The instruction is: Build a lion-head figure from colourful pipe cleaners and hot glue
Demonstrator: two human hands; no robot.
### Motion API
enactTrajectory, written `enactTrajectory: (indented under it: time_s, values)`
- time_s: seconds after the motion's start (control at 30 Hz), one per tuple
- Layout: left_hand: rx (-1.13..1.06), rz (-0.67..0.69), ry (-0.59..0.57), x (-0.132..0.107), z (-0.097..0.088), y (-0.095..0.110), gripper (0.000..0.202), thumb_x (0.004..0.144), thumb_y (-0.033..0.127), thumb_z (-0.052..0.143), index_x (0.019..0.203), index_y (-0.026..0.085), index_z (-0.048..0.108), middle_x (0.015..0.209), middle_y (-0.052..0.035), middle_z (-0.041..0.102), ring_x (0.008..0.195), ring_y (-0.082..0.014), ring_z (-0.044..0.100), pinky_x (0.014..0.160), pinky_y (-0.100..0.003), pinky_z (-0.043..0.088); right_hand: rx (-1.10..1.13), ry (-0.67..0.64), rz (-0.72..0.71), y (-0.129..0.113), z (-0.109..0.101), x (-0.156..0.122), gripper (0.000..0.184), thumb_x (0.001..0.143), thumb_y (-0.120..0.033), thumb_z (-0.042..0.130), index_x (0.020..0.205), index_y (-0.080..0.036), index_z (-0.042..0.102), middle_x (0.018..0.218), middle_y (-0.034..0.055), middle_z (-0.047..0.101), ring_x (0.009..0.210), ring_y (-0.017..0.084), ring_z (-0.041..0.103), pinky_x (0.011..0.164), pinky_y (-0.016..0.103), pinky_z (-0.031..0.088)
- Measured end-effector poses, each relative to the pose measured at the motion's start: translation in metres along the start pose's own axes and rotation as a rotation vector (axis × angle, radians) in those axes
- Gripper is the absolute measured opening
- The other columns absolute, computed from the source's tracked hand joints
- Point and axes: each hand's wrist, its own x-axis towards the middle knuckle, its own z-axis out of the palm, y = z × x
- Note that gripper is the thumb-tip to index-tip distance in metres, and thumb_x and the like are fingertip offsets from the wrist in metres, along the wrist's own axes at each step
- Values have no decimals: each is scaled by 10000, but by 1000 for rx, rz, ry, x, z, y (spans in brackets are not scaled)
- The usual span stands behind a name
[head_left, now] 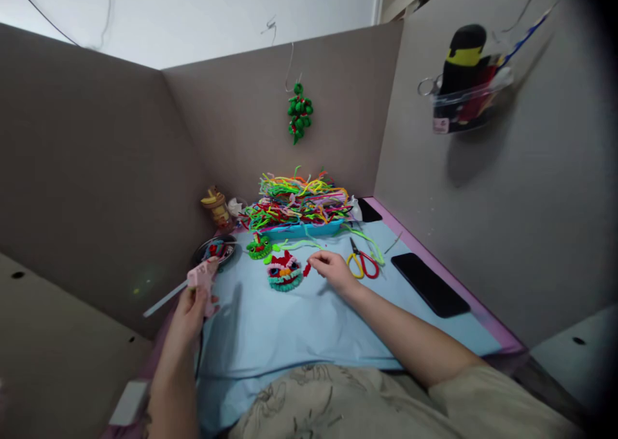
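My left hand (pixel 193 304) is closed around a pink hot glue gun (pixel 205 281), with a long whitish glue stick (pixel 165 298) sticking out of its back to the left. Between the fingertips of my right hand (pixel 332 269) is a small red pipe cleaner piece (pixel 307 270). Just left of that piece, a lion-like head made of pipe cleaners (pixel 284 273) in red, pink and teal lies on the light blue cloth (pixel 270 326). Behind it sits a green pipe-cleaner head (pixel 259 247).
A blue tray (pixel 309 230) heaped with colourful pipe cleaners (pixel 302 197) stands at the back. Scissors (pixel 363 265) with red and yellow handles and a black phone (pixel 429 284) lie right. A dark bowl (pixel 230 253) is left. Grey panels (pixel 290 65) enclose the table.
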Motion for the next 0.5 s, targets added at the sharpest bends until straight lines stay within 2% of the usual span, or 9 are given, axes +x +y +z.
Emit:
enactTrajectory:
  time_s: [0.07,0.1,0.2,0.27,0.37,0.43,0.5]
  values:
    - [-221,-117,-97,-13,23,5,464,653,472,651,1005,182,568,963,-63,630,696,-163,614,587,-301,541,56,32,27,4,0,2,220,713,-380,608,704,-163,640,496,-46,466,475,90,386,460,225,289]
    - [-260,-146,-96,-20,36,6,484,621,427,693,1020,181,571,993,-67,627,685,-146,607,569,-277,537,90,47,38,6,1,2,218,708,-377,610,704,-161,638,482,-51,453,462,86,373,450,224,273]
    - [-267,-131,-98,-37,73,1,588,550,308,759,1092,184,567,1090,-80,610,643,-101,577,544,-214,509,218,82,97,7,4,2,204,674,-362,637,684,-158,623,451,-58,441,434,76,350,434,218,247]
    - [-281,-113,-170,-47,90,-7,536,582,359,739,1058,164,586,1010,-77,636,584,-93,550,514,-210,484,301,93,169,7,7,1,200,637,-349,666,672,-159,615,446,-58,452,427,72,352,427,212,241]
    - [-329,-65,-282,-58,105,-18,468,632,441,698,997,163,603,864,-53,637,598,-116,545,512,-216,466,407,109,273,6,9,1,212,594,-336,698,672,-159,612,462,-52,477,429,65,373,419,198,235]
    - [-398,-40,-296,-65,110,-22,508,665,482,661,1069,190,565,949,-70,621,737,-167,587,577,-248,492,479,122,318,7,11,2,229,576,-335,712,680,-158,612,469,-49,485,428,61,381,414,190,233]
    - [-425,-35,-347,-71,113,-22,574,689,497,629,1163,197,505,973,-81,603,760,-186,593,594,-284,504,542,137,353,8,11,3,242,558,-330,724,683,-157,609,468,-50,488,427,58,385,410,184,231]
